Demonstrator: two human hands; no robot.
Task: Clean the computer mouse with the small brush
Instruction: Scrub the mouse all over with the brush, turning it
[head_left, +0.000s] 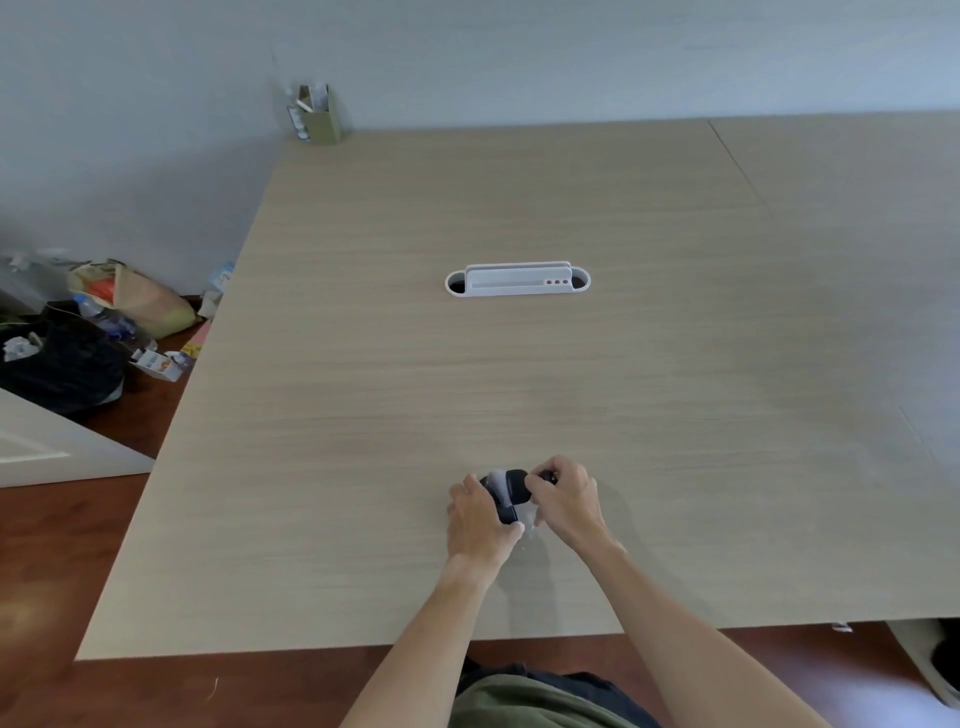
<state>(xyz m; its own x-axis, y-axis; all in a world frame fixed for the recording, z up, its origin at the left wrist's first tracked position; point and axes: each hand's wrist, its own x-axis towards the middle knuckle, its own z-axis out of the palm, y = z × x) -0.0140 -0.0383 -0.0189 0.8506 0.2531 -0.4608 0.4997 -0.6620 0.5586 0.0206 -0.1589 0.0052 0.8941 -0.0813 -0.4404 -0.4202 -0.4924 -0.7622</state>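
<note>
A dark computer mouse (510, 493) with a pale grey patch on top sits between both hands near the front of the wooden table (467, 364). My left hand (480, 519) wraps around its left side and holds it. My right hand (563, 501) is closed on a small dark object (548, 475) at the mouse's far right end, which looks like the small brush; its bristles are hidden by my fingers. A bit of something pale and clear (530, 525) shows under the mouse between my hands.
A white oval cable grommet (517, 280) is set in the table's middle. A tan pen holder (318, 117) stands at the far left corner against the wall. Bags and litter (78, 332) lie on the floor to the left.
</note>
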